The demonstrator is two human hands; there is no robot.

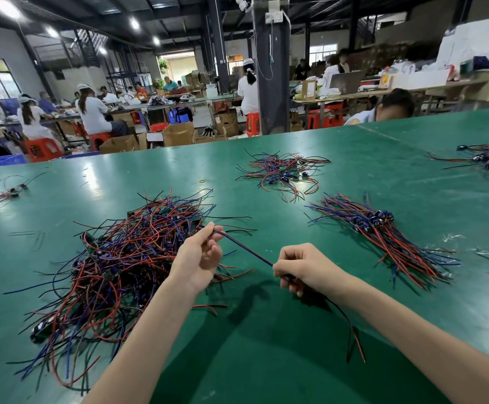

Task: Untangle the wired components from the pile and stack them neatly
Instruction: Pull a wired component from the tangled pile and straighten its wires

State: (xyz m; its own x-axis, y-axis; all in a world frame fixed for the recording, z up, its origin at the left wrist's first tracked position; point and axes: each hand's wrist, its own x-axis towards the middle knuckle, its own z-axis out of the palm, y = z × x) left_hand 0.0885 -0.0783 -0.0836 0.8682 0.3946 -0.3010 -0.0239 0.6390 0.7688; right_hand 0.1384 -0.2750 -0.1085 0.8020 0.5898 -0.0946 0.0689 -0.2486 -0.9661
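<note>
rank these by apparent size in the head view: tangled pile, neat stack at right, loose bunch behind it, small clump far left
1. tangled pile
2. neat stack, loose bunch: alike, bunch farther off, so unranked
3. small clump

pile (115,258): red/blue/blk wires w/ small boards, tangled, spread at left | strand (243,249): blue, drawn taut off pile's rt edge, pinched by left hand (199,255), gripped by right hand (301,269) | stack (383,237): wires aligned, blue comps bunched, laid at rt, apart from pile
</note>
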